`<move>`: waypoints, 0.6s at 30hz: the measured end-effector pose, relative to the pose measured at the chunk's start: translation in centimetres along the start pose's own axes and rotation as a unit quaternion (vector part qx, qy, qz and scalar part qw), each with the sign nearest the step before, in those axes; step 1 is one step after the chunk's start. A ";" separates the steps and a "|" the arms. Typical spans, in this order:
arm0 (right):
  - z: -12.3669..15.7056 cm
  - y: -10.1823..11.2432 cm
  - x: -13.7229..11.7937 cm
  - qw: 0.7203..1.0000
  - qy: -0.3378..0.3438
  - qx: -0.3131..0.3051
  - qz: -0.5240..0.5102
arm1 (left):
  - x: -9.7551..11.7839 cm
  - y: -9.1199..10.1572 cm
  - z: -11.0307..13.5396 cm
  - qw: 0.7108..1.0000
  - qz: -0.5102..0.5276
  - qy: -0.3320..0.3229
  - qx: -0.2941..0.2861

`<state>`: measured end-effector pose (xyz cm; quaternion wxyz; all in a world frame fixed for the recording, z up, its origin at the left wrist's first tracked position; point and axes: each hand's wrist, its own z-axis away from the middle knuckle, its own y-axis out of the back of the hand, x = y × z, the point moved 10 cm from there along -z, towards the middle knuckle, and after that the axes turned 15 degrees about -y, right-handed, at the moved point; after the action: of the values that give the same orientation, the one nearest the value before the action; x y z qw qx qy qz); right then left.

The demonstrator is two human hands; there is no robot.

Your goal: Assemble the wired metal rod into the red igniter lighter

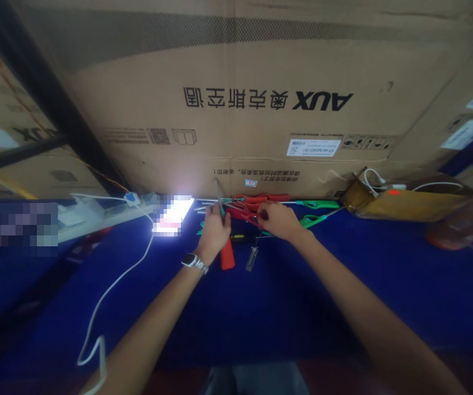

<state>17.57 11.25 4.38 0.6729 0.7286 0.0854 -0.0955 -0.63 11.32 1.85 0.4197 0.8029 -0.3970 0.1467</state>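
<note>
My left hand (215, 230), with a watch on its wrist, is closed around a red-handled knife (227, 257). Its narrow blade points away toward the cardboard box. Just to the right, my right hand (280, 219) has its fingers pinched on a red handle (247, 214) in the pile; the fingers partly hide it. Around the hands lie more red-handled tools (269, 197) and green-handled tools with thin metal rods (316, 204), which look like long lighters. Nearer me are a thin yellow-and-black tool (238, 237) and a small clear piece (252, 260) with a wire hook.
A large cardboard box (240, 66) stands upright behind the blue table surface (261, 307). A bright screen or lamp (174, 215) glows at left, beside a white cable (108, 291). At right are an open brown box (409, 203) with cables and a blurred reddish container (454, 230).
</note>
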 end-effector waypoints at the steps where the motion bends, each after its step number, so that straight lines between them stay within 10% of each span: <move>1: 0.1 -0.1 0.2 1.000 -0.003 0.003 -0.010 | 0.3 0.0 0.2 1.000 -0.023 -0.010 0.000; 10: 0.6 -0.5 0.5 0.996 0.017 0.048 -0.074 | 2.9 -1.1 -0.1 0.968 -0.183 -0.129 -0.113; 18: 1.1 1.7 0.7 0.970 0.094 0.095 -0.204 | 4.2 -0.2 -2.5 0.978 -0.039 -0.159 -0.126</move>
<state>18.66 10.02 5.71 0.5556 0.7623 0.2853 -0.1698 2.43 11.18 5.62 0.4542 0.7718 -0.4421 -0.0505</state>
